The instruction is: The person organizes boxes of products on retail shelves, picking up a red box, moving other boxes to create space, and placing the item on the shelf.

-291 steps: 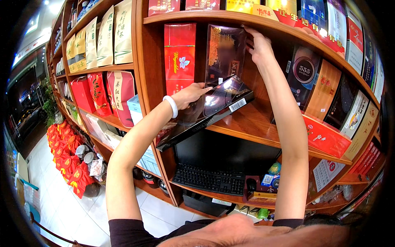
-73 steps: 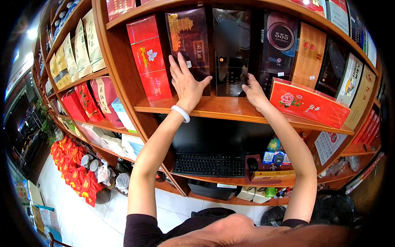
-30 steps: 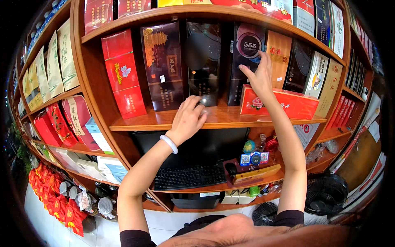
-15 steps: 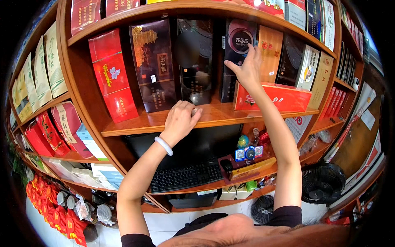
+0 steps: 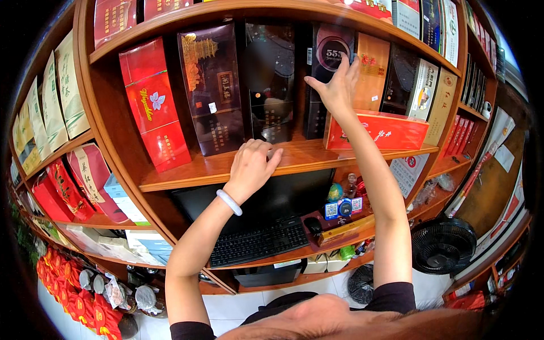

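Probably to show its front, the black carton with round emblem stands upright on the wooden shelf, and we see the raised right hand spread across it, though whether gripping we cannot tell, while the left hand, half open and seemingly empty, rests at the shelf edge.

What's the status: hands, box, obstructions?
Right hand spread over upright black box with round emblem, contact unclear. Left hand at shelf edge. Long red box overlapping black box's lower right corner in view.
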{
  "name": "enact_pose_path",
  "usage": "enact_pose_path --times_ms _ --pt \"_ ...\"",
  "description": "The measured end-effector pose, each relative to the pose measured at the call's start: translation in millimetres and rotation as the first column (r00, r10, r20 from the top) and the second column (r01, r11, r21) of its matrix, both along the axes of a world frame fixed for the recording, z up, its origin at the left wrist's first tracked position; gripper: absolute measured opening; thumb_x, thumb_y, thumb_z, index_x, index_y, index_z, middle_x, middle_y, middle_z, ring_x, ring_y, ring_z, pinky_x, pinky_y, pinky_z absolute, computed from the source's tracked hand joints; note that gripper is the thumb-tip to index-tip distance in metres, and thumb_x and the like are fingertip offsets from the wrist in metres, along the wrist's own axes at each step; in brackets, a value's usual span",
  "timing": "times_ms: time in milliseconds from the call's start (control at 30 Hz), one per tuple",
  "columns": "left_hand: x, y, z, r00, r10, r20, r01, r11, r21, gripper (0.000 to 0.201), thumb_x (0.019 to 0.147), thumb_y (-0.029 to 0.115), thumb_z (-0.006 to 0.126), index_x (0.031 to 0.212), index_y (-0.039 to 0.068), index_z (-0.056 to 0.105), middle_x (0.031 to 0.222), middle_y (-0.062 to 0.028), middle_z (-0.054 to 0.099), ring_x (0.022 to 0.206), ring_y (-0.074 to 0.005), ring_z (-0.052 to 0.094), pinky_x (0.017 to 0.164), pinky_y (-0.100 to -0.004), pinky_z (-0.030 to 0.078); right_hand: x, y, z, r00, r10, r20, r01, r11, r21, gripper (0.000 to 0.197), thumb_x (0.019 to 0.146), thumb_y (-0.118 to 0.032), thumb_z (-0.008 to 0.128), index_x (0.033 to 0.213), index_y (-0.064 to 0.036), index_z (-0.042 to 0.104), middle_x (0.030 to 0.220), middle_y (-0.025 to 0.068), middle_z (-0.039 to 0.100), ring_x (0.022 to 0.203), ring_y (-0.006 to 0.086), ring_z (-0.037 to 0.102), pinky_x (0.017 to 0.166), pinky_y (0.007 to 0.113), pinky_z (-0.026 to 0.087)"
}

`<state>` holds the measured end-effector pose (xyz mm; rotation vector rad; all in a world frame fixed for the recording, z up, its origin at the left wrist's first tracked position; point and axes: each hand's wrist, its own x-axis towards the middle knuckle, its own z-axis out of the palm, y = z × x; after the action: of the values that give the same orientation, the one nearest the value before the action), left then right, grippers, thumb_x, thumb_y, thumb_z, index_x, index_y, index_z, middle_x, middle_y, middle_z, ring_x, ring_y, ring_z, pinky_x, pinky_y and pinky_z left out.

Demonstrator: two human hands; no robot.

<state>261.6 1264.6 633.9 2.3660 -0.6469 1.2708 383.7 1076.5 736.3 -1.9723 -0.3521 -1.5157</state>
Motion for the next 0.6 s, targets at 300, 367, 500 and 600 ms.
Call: enact_pose_path --times_ms 300,367,500,600 --pt "2 1 -2 0.999 -0.009 0.036 0.009 1.0 0.001 0.023 0.08 0.019 0.06 0.076 -0.004 0.061 0.075 -0.0166 0.061 0.074 -0.0328 0.056 0.07 -0.0398 0.046 -2 1 1 1.0 -0.024 0.008 0.023 1.0 0.01 0.1 0.058 -0.039 0.077 0.132 -0.0027 0.021 0.142 0.0254 0.008 0.13 0.0424 0.014 0.091 0.062 0.03" --pt "1 1 -1 0.999 -0.008 0.04 0.008 1.0 0.001 0.023 0.08 0.019 0.06 0.076 -0.004 0.061 0.075 -0.0166 0.061 0.074 -0.0328 0.056 0.07 -0.0399 0.046 -5 5 2 1.0 -0.024 -0.021 0.024 1.0 0.019 0.1 0.058 -0.04 0.077 0.132 -0.0031 0.022 0.142 0.0252 0.008 0.13 0.0421 0.014 0.091 0.062 0.03" --pt "1 2 -1 0.999 -0.003 0.05 0.003 1.0 0.002 0.023 0.079 0.019 0.061 0.076 -0.004 0.061 0.075 -0.0169 0.061 0.074 -0.0329 0.057 0.069 -0.0397 0.046 -8 11 3 0.998 0.012 -0.06 -0.01 0.999 0.034 0.099 0.057 -0.04 0.077 0.132 -0.004 0.024 0.141 0.0251 0.011 0.129 0.0421 0.016 0.091 0.063 0.03" --pt "1 1 -1 0.999 0.003 0.035 -0.002 1.0 -0.007 0.023 0.08 0.019 0.061 0.076 -0.004 0.062 0.076 -0.0171 0.061 0.075 -0.0327 0.057 0.069 -0.0395 0.046 -6 10 2 0.999 0.022 -0.025 -0.021 0.999 0.025 0.098 0.058 -0.04 0.077 0.132 -0.004 0.024 0.14 0.0254 0.013 0.128 0.0425 0.018 0.09 0.062 0.03"
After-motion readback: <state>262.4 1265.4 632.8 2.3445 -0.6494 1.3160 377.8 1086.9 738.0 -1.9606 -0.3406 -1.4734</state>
